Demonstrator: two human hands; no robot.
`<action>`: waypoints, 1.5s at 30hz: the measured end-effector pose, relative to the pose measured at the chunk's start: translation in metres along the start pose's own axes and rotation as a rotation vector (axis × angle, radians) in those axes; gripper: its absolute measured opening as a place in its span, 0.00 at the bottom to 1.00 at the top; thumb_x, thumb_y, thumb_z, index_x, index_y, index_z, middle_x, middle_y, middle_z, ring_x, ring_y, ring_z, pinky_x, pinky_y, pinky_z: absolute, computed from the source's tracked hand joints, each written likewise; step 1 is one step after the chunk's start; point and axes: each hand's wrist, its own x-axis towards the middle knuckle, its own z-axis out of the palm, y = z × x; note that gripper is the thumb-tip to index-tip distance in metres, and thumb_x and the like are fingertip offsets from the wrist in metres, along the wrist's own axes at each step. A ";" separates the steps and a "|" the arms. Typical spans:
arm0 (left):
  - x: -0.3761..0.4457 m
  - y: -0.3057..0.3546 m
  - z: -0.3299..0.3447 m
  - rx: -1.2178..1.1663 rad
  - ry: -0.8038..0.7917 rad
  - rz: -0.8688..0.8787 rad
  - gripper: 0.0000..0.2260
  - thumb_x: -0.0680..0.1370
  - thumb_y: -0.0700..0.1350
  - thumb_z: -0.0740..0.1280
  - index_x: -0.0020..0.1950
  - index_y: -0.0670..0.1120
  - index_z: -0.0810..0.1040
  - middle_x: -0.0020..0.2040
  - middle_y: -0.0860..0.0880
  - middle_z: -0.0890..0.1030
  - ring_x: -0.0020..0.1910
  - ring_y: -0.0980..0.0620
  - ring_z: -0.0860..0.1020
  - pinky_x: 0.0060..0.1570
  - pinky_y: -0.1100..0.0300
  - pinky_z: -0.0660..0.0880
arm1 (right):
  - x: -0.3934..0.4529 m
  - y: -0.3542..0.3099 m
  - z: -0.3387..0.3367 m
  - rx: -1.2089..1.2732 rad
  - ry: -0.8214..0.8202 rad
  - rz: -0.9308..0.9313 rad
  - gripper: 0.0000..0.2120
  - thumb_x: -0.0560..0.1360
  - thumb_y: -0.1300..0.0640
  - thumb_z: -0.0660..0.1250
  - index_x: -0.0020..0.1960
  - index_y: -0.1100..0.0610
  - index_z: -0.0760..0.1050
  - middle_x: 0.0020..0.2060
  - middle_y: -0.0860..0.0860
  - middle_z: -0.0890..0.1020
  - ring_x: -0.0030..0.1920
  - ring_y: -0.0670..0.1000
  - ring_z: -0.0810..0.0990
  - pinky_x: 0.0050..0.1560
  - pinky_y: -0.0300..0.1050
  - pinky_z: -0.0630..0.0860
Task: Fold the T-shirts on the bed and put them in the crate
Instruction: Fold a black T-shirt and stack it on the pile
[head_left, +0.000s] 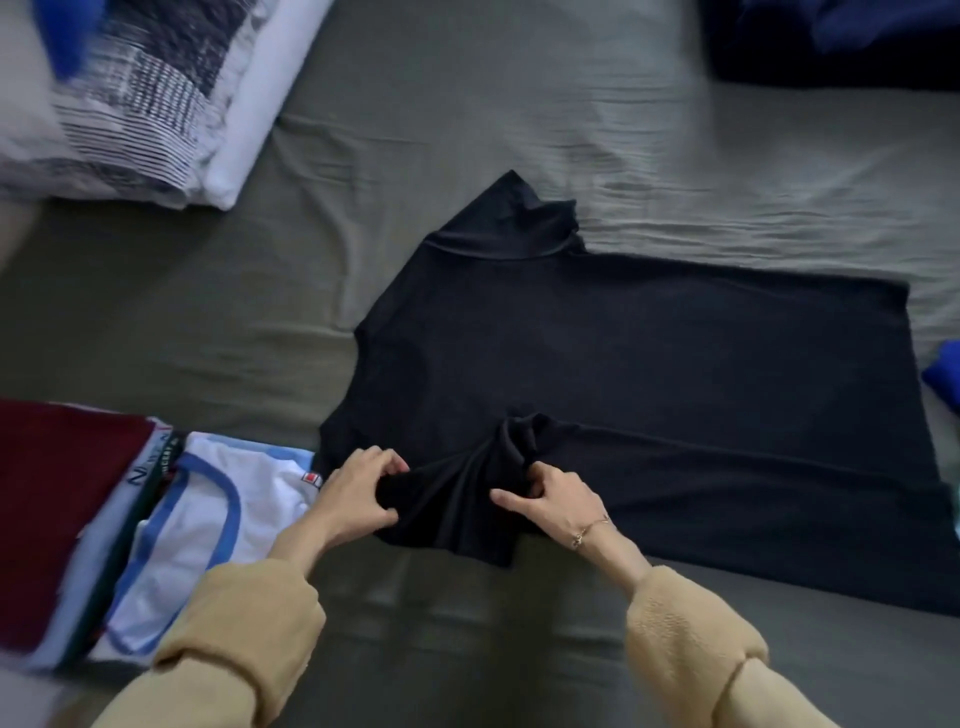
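Black T-shirt (623, 374) lies spread on the bed, near sleeve bunched.

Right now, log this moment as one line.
left hand + right hand: gripping near sleeve | black cotton T-shirt: flat, unfolded | olive bed sheet

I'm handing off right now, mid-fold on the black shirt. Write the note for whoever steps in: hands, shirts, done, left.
Left hand: grips the bunched near sleeve of the black T-shirt.
Right hand: grips the same sleeve further along.
Shirt: spread flat on the grey bed sheet, far sleeve out, nothing folded yet.
Done: folded shirts stand packed at the left, a white one with blue trim and a maroon one; the container's walls are not clear.
Left: fold the black shirt, pack it; blue cloth waits at the right edge.
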 end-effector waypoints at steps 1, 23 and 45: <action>-0.005 -0.006 -0.003 0.056 -0.022 0.014 0.23 0.63 0.46 0.73 0.55 0.54 0.71 0.53 0.56 0.72 0.55 0.56 0.69 0.54 0.56 0.70 | 0.004 -0.013 0.007 -0.013 -0.017 0.033 0.24 0.70 0.35 0.65 0.53 0.54 0.70 0.51 0.51 0.80 0.52 0.54 0.78 0.49 0.47 0.73; 0.032 -0.042 -0.022 -0.571 0.003 -0.158 0.14 0.76 0.50 0.69 0.58 0.46 0.76 0.56 0.53 0.79 0.58 0.51 0.76 0.59 0.55 0.71 | 0.078 -0.089 -0.023 1.134 0.003 0.024 0.17 0.77 0.66 0.57 0.64 0.58 0.70 0.60 0.53 0.78 0.59 0.49 0.76 0.61 0.47 0.70; 0.059 -0.038 -0.019 -0.442 0.042 -0.389 0.12 0.81 0.48 0.56 0.59 0.43 0.68 0.64 0.39 0.74 0.63 0.39 0.71 0.57 0.52 0.66 | 0.133 -0.109 -0.040 -0.306 0.445 -0.289 0.12 0.81 0.53 0.55 0.60 0.58 0.65 0.52 0.56 0.77 0.48 0.57 0.75 0.41 0.48 0.69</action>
